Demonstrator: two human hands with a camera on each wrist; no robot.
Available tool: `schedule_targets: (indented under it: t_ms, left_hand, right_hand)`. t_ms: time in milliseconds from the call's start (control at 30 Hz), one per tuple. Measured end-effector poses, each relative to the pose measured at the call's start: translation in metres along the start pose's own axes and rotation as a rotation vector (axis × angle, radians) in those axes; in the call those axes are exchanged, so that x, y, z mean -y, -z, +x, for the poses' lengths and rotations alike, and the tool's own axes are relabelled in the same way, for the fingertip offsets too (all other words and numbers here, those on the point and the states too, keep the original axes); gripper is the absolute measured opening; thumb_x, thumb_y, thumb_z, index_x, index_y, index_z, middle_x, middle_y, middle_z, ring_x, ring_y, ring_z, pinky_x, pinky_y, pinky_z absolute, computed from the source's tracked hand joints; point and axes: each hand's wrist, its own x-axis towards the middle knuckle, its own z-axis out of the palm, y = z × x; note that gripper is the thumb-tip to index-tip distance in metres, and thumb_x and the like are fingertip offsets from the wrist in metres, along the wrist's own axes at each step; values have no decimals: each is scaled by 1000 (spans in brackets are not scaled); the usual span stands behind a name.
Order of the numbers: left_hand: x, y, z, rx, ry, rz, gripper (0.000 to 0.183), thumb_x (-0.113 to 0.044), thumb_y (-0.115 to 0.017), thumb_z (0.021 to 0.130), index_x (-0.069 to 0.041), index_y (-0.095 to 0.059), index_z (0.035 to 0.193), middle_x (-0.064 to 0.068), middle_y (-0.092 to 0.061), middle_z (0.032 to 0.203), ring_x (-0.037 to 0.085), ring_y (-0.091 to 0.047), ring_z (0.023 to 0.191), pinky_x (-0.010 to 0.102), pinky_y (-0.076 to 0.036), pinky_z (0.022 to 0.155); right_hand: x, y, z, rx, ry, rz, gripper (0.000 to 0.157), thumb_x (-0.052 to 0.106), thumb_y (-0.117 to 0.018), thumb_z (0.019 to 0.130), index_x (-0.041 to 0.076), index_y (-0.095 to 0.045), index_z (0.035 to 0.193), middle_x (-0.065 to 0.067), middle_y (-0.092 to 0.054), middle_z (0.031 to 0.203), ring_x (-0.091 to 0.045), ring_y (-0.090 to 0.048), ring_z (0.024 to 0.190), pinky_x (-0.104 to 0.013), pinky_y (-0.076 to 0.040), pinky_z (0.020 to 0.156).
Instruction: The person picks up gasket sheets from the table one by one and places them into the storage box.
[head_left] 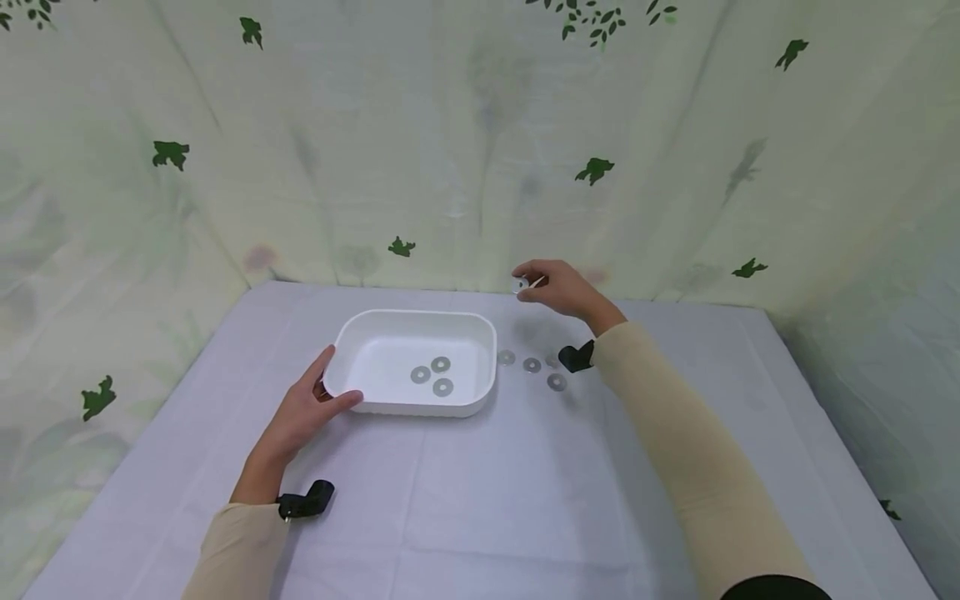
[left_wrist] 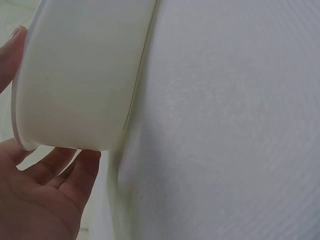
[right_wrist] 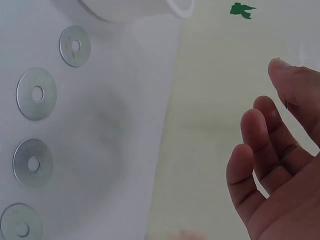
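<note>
Pinching a flat, round, silvery metal washer (head_left: pixel 517 285) in the right hand (head_left: pixel 564 288), up off the far-right corner of the rounded white plastic tray (head_left: pixel 382 357). Gripping the tray, laid lengthwise left-to-right, by its left end with the left hand (head_left: pixel 303 414), so way farther off.

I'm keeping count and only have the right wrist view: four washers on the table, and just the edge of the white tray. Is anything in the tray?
Observer: Yes, the head view shows three washers lying flat in the tray.
Operator: Is anyone holding it at the far end?
Observer: The left hand grips its left end, thumb on the near side.
Operator: And the right hand? I can't make out anything in it.
Observer: From the head view, it pinches one more washer between thumb and fingers.
</note>
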Motion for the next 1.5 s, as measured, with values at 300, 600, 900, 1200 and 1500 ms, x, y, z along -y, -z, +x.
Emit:
schedule_targets:
  t_ms: [300,600,900,1200,1500]
  left_hand:
    - [1,0,1,9,-13,-24,105,-39,-73,89,-23,1,161,16,-14,167,35,-34,147,-1,-35,80]
    - [2,0,1,7,-23,-40,104,-37,-73,90,-22,1,161,16,-13,167,36,-33,147,-1,-35,80]
    - [1,0,-1,10,-15,-34,104,-39,-73,90,-23,2,161,16,-14,167,34,-36,145,0,-36,80]
    - [0,0,0,5,-18,-48,105,-39,-74,89,-22,0,161,17,-17,167,34,-38,144,0,-37,80]
    - [0,0,1,0,0,-30,104,-40,-73,89,-22,0,161,18,-17,166,33,-39,142,0,-37,79]
  right_hand:
    - [23,-11,6,35,82,40,44,19,-67,94,13,-58,137,-8,-60,131,-26,-56,116,-40,-50,99]
    - [47,-34,10,88,173,52,43,19,-68,93,12,-60,135,-7,-62,127,-24,-59,109,-37,-51,93]
    - [64,-67,14,148,197,56,39,20,-69,93,16,-62,132,-5,-64,123,-22,-60,108,-32,-52,92]
    - [76,-94,21,205,250,72,38,20,-69,93,17,-63,130,-5,-65,122,-19,-61,108,-28,-51,90]
    - [77,-103,25,205,250,73,37,20,-69,93,17,-64,130,-5,-65,123,-20,-61,110,-30,-51,92]
